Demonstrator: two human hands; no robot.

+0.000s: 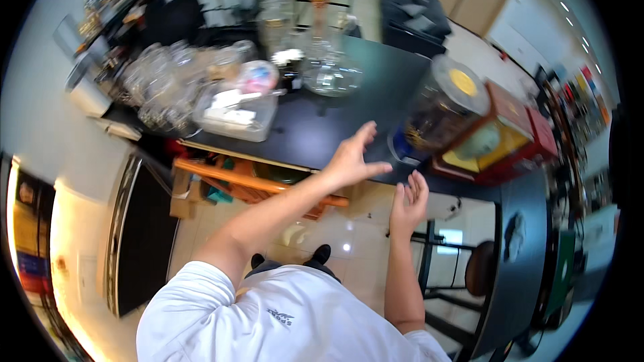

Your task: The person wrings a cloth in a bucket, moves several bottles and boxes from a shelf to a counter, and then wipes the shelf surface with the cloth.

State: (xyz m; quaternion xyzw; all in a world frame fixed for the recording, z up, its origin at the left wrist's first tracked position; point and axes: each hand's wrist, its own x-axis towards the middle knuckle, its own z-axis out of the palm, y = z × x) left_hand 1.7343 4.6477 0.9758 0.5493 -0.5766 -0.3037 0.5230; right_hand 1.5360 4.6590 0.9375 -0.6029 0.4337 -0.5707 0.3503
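Observation:
My left hand point(354, 158) reaches over the front edge of a dark tabletop point(372, 100), fingers apart, holding nothing. To its right, just off the same edge, my right hand point(410, 203) is raised with bent fingers and also holds nothing. Nearest to both is a large clear lidded jar point(443, 105) with dark contents, standing beyond my right hand. Beside the jar are a box with a yellow inset point(488, 143) and a red box point(541, 146). A round clear glass vessel point(332, 78) stands farther back on the table. The picture is partly blurred.
At the left of the table lie a clear plastic tub point(239, 115) with white items and a heap of clear plastic packaging point(166, 80). An orange wooden chair point(236, 178) is under the front edge. A round stool point(480, 269) stands by the right-hand dark table point(523, 281).

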